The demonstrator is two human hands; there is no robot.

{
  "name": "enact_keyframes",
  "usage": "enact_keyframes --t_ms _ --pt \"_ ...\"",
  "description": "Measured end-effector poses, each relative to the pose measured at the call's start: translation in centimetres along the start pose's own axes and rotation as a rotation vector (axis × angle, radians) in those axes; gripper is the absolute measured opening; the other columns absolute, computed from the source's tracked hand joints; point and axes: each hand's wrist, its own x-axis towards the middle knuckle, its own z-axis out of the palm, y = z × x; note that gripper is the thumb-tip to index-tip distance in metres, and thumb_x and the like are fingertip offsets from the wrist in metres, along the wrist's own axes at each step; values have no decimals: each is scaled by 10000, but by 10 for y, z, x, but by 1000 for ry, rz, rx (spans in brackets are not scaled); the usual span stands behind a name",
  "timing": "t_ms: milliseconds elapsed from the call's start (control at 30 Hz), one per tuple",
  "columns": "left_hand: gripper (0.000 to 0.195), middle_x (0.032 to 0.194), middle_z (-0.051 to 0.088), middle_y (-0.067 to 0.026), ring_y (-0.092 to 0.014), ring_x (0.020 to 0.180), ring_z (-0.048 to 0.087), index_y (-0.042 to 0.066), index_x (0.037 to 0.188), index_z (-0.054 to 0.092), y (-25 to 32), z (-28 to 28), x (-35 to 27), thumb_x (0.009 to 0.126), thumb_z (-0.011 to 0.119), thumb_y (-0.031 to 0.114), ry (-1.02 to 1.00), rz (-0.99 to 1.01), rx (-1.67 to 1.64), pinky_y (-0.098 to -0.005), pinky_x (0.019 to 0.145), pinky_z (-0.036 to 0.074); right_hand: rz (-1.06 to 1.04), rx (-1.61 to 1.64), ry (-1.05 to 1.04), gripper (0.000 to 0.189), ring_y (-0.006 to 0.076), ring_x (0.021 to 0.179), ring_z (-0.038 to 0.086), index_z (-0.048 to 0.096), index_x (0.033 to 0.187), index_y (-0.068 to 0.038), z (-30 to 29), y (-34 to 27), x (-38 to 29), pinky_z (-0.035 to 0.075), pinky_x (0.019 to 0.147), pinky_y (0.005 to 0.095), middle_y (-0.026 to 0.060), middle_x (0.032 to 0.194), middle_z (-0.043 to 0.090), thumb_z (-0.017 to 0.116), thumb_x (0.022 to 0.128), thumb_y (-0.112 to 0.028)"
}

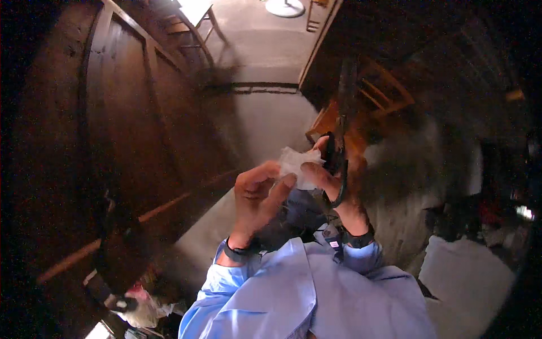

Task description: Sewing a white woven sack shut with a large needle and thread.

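A thin, crumpled white sheet (292, 160), tissue or cloth, is pinched between both hands in front of my chest. My left hand (258, 197) holds its left side between thumb and fingers. The thumb of my right hand (345, 203) presses on its right side, and the fingers behind are partly hidden. A dark curved object (344, 182) lies against my right hand; its kind is too dim and blurred to tell. Dark bands (237, 253) circle both wrists, below light blue sleeves.
Dark wooden panels (127, 84) stand on the left. Ahead, a raised sill (266, 88) crosses the floor into a brighter area with a wooden chair (199, 36). An orange-brown wooden chair (381, 93) is at right. Plastic bags (144, 311) lie low left, a pale block-like object (465, 275) low right.
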Motion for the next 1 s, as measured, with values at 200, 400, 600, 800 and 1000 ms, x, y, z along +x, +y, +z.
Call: enact_keyframes --t_ms 200,400,600,800,1000 --pt "115 969 712 -38 -101 877 643 -12 1008 695 6 -11 25 930 727 66 159 -125 170 -258 773 511 81 -20 -169 326 101 714 591 645 957 -53 6 -9 59 473 630 274 1 777 617 845 795 -253" --pt "182 973 722 -98 -154 895 675 -11 1008 699 40 16 84 920 752 139 284 144 74 -299 807 537 70 164 -474 282 51 755 551 629 973 -39 7 -7 137 439 641 236 -25 814 597 847 827 -142" --pt "128 980 726 -119 -164 912 679 -12 958 700 15 -14 153 925 737 106 501 45 71 -317 838 541 11 228 -664 307 51 743 539 626 995 -31 40 16 218 441 650 237 -33 800 574 858 831 -147" --pt "70 937 715 -86 -145 845 667 1 919 692 27 -55 259 915 729 61 549 131 65 -309 785 544 -14 181 -607 312 46 737 523 625 1000 -31 84 14 320 431 647 228 -40 791 545 859 820 -131" --pt "103 908 695 -46 -108 795 646 20 965 673 62 -110 405 894 746 33 491 194 205 -273 722 542 31 94 -455 306 51 740 529 642 1021 -35 122 -21 455 438 660 235 -40 813 574 847 811 -121"
